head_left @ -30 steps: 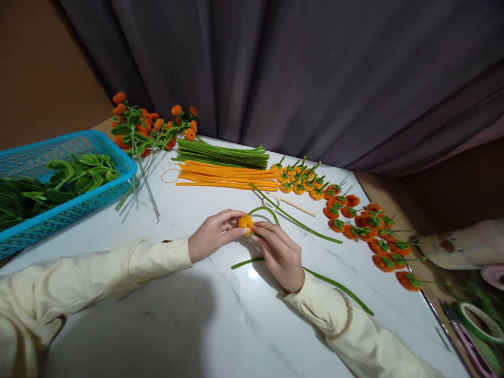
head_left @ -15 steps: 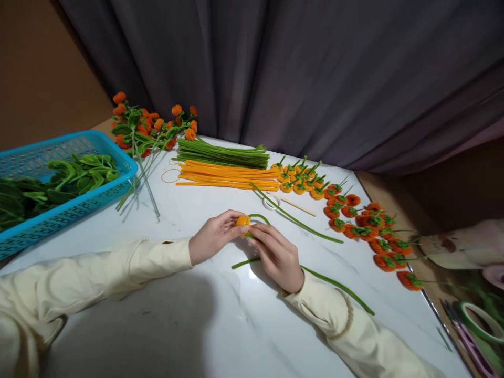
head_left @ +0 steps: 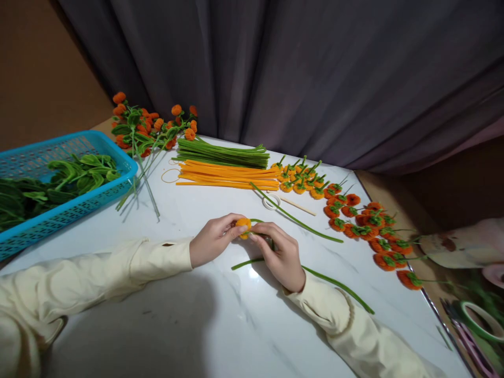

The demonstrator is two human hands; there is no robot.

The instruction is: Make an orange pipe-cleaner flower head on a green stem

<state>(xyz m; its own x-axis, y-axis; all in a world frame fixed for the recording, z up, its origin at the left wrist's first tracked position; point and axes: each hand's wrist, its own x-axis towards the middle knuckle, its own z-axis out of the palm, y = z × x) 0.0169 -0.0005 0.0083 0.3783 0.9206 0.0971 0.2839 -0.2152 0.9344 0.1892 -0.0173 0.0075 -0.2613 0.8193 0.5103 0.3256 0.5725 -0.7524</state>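
Between the fingertips of my left hand is a small yellow-orange pipe-cleaner flower head, pinched at its side. My right hand pinches a green pipe cleaner close against the flower head. The green strand curves behind the right fingers, which hide part of it. Beneath the right hand and wrist, a second green pipe cleaner lies on the white marbled table. One more loose green pipe cleaner rests beyond the hands, crossing a white ring beside a thin wooden stick.
Bundles of green pipe cleaners and orange pipe cleaners lie at the back. Several yellow flower heads and orange flower heads line the right. A blue basket of leaves, finished flowers, and green tape stand around.
My right fingers have shifted slightly and the green strand's loop by the flower head looks lower and tighter. The flower head has turned a little; my left hand stays nearly still.
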